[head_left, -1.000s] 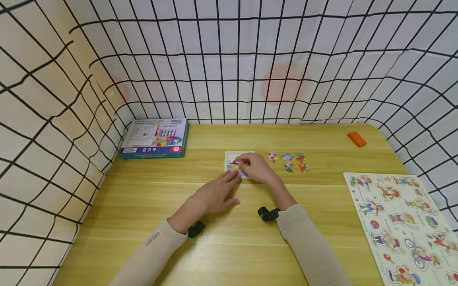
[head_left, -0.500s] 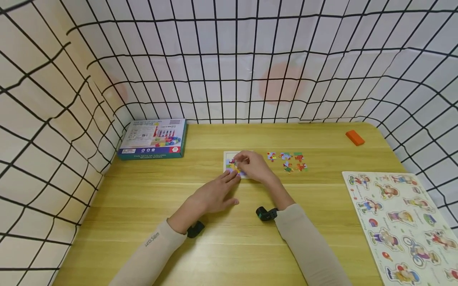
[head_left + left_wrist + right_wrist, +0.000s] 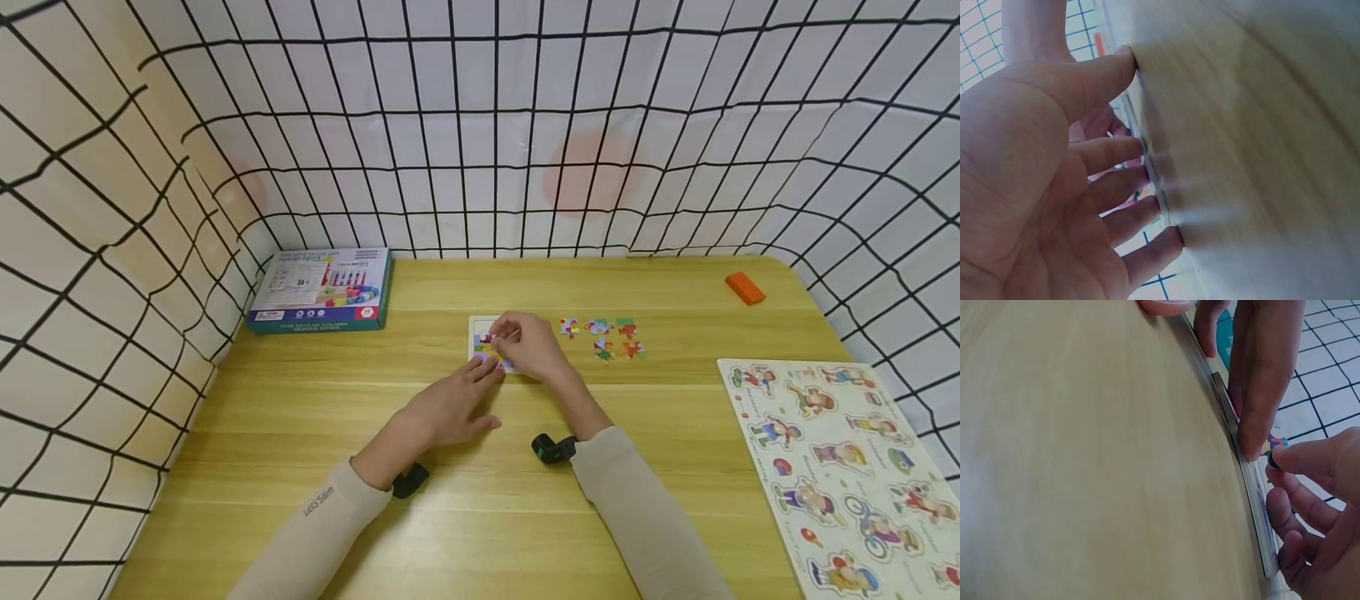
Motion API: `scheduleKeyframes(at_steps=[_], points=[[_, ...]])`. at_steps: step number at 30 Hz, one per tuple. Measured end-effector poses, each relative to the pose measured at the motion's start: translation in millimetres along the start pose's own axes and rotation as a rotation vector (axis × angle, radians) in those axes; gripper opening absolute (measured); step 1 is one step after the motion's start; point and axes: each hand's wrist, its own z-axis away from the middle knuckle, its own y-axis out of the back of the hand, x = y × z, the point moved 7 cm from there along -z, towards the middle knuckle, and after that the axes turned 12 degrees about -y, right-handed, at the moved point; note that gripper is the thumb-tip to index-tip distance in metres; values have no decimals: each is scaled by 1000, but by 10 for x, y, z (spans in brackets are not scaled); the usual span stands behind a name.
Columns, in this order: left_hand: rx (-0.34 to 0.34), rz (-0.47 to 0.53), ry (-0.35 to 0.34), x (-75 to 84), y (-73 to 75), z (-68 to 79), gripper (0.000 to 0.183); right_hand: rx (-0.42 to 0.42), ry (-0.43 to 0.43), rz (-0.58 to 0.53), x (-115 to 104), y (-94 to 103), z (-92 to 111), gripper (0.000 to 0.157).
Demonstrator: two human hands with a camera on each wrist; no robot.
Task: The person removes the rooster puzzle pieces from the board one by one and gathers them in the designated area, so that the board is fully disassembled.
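A small jigsaw puzzle in a pale framed tray (image 3: 472, 335) lies on the table in the head view, with pieces filling its near part. My left hand (image 3: 450, 410) stretches palm down, its fingertips resting on the tray's near edge, the thumb spread on the wood. Over the tray's right side, my right hand (image 3: 531, 346) pinches a puzzle piece (image 3: 1272, 460) between thumb and forefinger. The right wrist view shows that piece just above the tray, beside a left fingertip; most of it is hidden. My right hand covers much of the tray in the head view.
Several loose puzzle pieces (image 3: 602, 350) lie right of the tray. A boxed set (image 3: 318, 292) stands at the back left, an orange block (image 3: 745, 288) at the back right. A large picture board (image 3: 840, 467) covers the right front. Black netting (image 3: 465, 133) surrounds the table.
My right hand has lifted and turned slightly over the tray, still pinching the piece, and its wrist has shifted a little left. My left hand stays in place.
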Motion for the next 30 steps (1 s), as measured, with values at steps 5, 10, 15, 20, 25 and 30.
scheduleKeyframes(at_steps=[5, 10, 15, 20, 25, 30], points=[[-7, 9, 9, 0, -3, 3, 77, 0, -5, -38, 3, 3, 2, 9], [-9, -1, 14, -8, 1, -3, 77, -4, -1, -57, 1, 14, -5, 16], [7, -8, -5, -1, 12, -5, 76, 10, 3, -52, 23, 49, -12, 12], [4, -1, -4, -5, 7, -18, 76, 9, -1, -59, 79, 89, -10, 18], [-4, 35, 27, -34, 4, -31, 77, 17, 7, -55, 122, 167, 19, 17], [-8, 66, 56, -48, 12, -50, 78, 44, 17, -79, 178, 300, 52, 13]])
